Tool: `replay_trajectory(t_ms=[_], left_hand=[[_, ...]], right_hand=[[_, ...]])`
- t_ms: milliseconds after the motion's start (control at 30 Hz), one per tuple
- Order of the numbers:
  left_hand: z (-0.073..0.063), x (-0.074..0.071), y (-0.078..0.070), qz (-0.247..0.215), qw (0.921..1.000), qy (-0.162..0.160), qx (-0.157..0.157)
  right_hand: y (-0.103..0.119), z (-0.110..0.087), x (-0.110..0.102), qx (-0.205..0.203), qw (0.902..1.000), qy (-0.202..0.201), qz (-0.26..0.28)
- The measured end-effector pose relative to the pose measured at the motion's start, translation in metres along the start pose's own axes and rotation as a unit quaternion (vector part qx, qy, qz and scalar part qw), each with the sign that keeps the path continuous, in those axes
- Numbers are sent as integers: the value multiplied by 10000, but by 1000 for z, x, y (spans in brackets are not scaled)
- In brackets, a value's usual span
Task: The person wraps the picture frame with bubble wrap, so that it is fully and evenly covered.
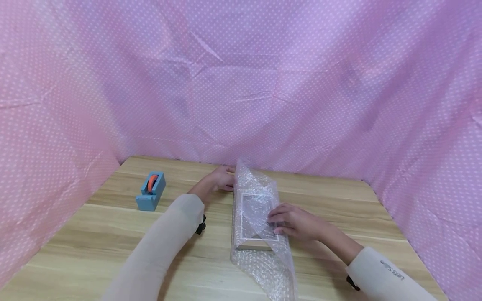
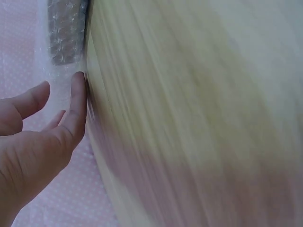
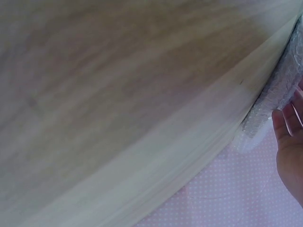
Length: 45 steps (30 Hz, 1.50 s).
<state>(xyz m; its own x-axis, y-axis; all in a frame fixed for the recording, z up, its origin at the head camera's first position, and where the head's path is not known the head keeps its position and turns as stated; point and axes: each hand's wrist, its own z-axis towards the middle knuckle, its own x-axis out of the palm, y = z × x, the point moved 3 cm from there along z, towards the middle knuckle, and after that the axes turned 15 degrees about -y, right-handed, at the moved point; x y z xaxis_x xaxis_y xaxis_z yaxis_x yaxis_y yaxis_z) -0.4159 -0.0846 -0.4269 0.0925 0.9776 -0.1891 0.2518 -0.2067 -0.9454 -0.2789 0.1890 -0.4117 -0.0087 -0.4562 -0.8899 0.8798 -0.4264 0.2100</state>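
Observation:
A light wooden picture frame (image 1: 254, 245) with a white inner border lies on the table, seen through the clear bubble wrap (image 1: 260, 267) folded over it. The wrap rises to a point at the far end, and a loose flap spreads at the near end. My left hand (image 1: 223, 179) is at the wrap's far left edge; in the left wrist view its straight forefinger (image 2: 78, 90) reaches the wrap and the thumb stands apart. With extended fingers, my right hand (image 1: 295, 221) rests on the wrap's right side; the right wrist view shows fingertips (image 3: 279, 118) against it.
A blue tape dispenser (image 1: 150, 192) with an orange roll stands left on the wooden table (image 1: 113, 234). A pink dotted cloth (image 1: 241, 104) hangs behind the table and at both sides. Dark wrist straps show at both sleeves.

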Motion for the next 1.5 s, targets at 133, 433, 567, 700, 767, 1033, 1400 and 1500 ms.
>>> replay_trajectory(t_ms=[133, 433, 567, 700, 767, 1033, 1400, 1500], left_hand=[[3, 2, 2, -230, 9997, 41, -91], [2, 4, 8, -324, 9990, 233, -216], [0, 1, 10, -246, 9993, 269, -128], [-1, 0, 10, -53, 9983, 563, 116], [-3, 0, 8, 261, 9962, 715, 425], [-14, -1, -3, 2008, 9443, 544, 2552], [-42, 14, 0, 3016, 8314, -232, 4661], [-59, 15, 1, 3286, 7843, -201, 5258]], right_hand=[[-1, -2, 1, 40, 10000, -5, 19], [1, -2, 1, -119, 9999, -48, 43], [2, -1, 1, -211, 9997, -107, 46], [2, -1, 1, -195, 9998, -76, 28], [3, -1, 0, -148, 9999, -51, 29], [4, -3, -1, 130, 9999, 87, 7], [7, -8, 0, 191, 9998, -13, -83], [8, -9, 0, 302, 9995, 38, -84]])
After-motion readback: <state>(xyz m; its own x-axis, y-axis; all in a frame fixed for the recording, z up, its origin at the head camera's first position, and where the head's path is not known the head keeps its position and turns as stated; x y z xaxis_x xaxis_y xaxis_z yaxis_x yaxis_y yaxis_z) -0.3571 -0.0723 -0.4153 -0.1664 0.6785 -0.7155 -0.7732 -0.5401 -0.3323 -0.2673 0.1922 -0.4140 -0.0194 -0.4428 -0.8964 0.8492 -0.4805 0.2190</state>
